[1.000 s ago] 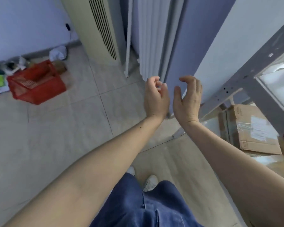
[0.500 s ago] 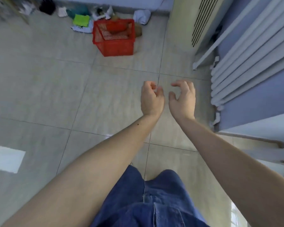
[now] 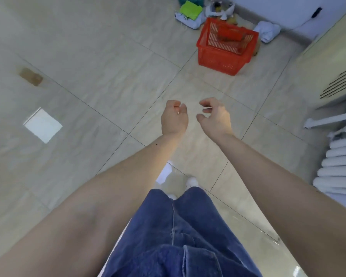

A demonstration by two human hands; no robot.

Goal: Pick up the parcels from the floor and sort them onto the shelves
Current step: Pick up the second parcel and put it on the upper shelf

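Note:
My left hand and my right hand hang side by side over the tiled floor, a small gap between them. Both hold nothing, and their fingers are loosely curled. A small flat brown parcel lies on the floor far to the left, well away from both hands. No shelf is in view.
A red plastic basket stands ahead to the right, with a pile of cloths and bags behind it by the wall. A beige cabinet with vents and white slats line the right side. My jeans and shoes are below.
The view has swung left, away from the shelf and its cardboard box, which have left the view. The red basket now sits at upper right. My hands have moved slightly apart.

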